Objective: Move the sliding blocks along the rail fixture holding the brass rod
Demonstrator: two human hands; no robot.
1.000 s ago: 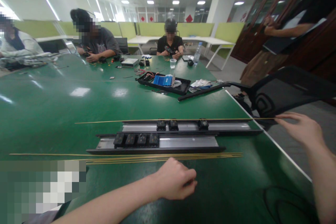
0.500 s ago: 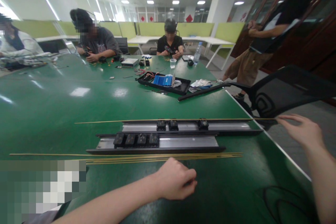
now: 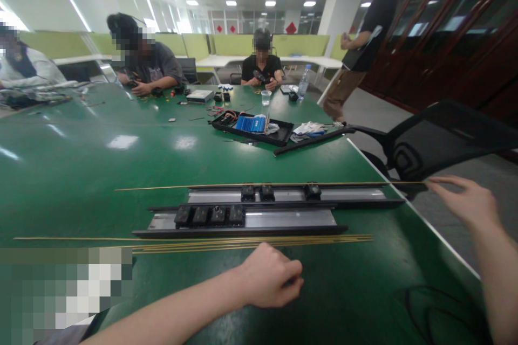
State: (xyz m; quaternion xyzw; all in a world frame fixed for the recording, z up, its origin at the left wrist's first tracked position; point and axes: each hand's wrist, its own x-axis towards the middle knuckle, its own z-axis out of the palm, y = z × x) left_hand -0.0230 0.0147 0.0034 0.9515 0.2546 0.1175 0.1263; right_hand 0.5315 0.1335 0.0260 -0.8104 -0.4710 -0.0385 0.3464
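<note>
My right hand, off the table's right edge, pinches the end of a long thin brass rod. The rod reaches left along the back of the farther metal channel, which carries 3 black blocks. A nearer channel holds several black blocks side by side in its left half. In front of it lies a bundle of brass rods. My left hand rests on the table as a loose fist just in front of that bundle, with nothing showing in it.
Beyond the channels are a black tray with a blue item, white gloves and a black strip. A black chair stands at the right edge. Three people sit around the green table; another person stands right.
The standing person at the right has moved away and to the left. Both my hands, the rod and the channels have stayed in place.
</note>
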